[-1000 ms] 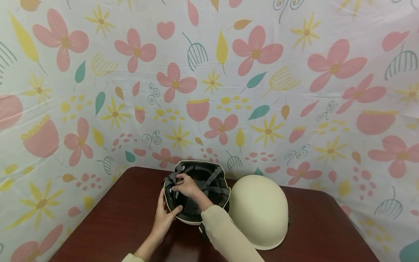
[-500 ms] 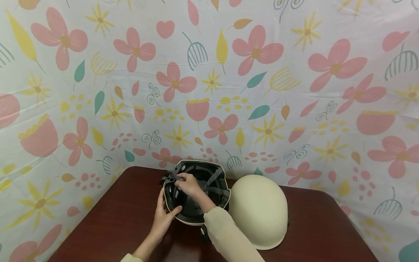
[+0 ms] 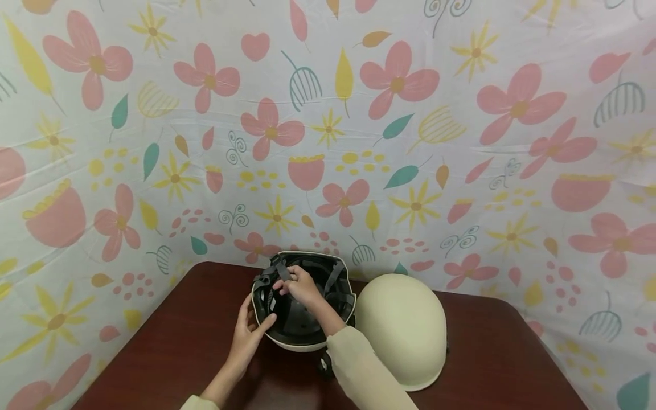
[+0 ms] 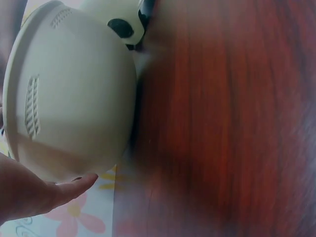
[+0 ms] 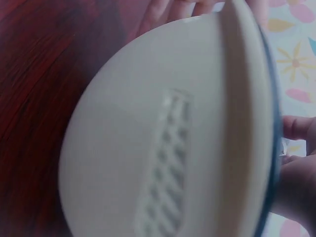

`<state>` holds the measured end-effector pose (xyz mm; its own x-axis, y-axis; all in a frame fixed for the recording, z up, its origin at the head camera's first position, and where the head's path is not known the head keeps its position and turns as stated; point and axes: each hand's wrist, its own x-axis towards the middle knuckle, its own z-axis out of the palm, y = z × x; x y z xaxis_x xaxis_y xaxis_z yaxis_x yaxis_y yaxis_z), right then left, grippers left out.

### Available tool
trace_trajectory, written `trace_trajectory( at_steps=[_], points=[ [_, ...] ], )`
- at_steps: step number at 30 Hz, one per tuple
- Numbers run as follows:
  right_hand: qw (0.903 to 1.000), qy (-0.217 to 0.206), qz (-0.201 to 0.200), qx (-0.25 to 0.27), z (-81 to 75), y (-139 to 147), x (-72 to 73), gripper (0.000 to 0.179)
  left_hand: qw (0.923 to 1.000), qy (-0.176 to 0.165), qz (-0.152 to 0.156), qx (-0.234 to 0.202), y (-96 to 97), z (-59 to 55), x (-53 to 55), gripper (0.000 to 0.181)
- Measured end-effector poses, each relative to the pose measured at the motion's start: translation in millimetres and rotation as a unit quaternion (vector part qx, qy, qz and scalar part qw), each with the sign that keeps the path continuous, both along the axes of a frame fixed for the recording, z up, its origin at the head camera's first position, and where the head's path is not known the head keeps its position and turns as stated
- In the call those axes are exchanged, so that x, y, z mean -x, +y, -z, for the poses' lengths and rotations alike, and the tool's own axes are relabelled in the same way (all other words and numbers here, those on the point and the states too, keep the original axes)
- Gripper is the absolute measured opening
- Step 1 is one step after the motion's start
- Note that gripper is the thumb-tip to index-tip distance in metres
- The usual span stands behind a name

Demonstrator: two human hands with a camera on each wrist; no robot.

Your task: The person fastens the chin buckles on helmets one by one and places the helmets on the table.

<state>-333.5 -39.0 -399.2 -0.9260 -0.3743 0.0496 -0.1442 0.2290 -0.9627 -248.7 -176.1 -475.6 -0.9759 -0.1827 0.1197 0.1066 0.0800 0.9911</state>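
In the head view an upturned cream helmet (image 3: 296, 345) shows its black padded inside and grey straps. My left hand (image 3: 247, 336) grips its left side, thumb by the rim and fingers round the outer shell. In the left wrist view a finger lies along the vented shell (image 4: 84, 103). My right hand (image 3: 306, 289) is over the helmet's opening and pinches a grey chin strap (image 3: 283, 271) at the left inner side. The strap's end is hidden by the fingers. From the right wrist, the shell (image 5: 118, 133) covers most of the view, with the right hand (image 5: 298, 185) beyond the rim.
A second cream helmet (image 3: 402, 327) sits dome up, close to the right of the held one. A black round part (image 3: 325, 363) shows below the held helmet. Both are on a dark red wooden table (image 3: 492, 353), before a flower-patterned cloth (image 3: 328, 131).
The right hand has shifted slightly right and up, drawing the grey strap inward over the opening. The left hand keeps its hold, and its thumb has moved a little up the rim.
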Motion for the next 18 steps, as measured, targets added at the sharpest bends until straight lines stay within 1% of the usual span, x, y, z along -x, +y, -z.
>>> trace_trajectory(
  at_steps=[2,4,6,8,10,13,18],
  points=[
    [0.9999,-0.003,-0.007,0.008,1.8,1.8,0.9,0.049,0.9999,-0.001,-0.016,0.003,-4.5,-1.7,3.1,0.068],
    [0.9998,-0.003,-0.010,0.017,4.3,2.9,2.1,0.052,0.9995,-0.003,-0.032,0.006,-10.5,-3.9,7.4,0.060],
    [0.9996,0.004,-0.017,0.022,5.5,4.2,1.5,0.052,0.9989,-0.003,-0.047,0.005,-17.3,-7.6,12.2,0.057],
    [0.9995,0.010,-0.019,0.022,6.6,5.5,0.4,0.054,0.9986,-0.003,-0.053,0.005,-24.8,-12.2,17.9,0.058],
    [0.9994,0.015,-0.022,0.023,7.0,7.1,-1.1,0.058,0.9986,-0.007,-0.053,0.004,-32.3,-17.1,24.5,0.060],
    [0.9994,0.017,-0.021,0.024,7.3,8.7,-1.8,0.065,0.9992,-0.018,-0.035,0.006,-43.8,-23.5,35.2,0.064],
    [0.9996,0.002,-0.022,0.016,10.5,9.0,-0.8,0.070,0.9984,-0.054,-0.012,-0.006,-59.2,-29.7,49.4,0.066]
  ],
)
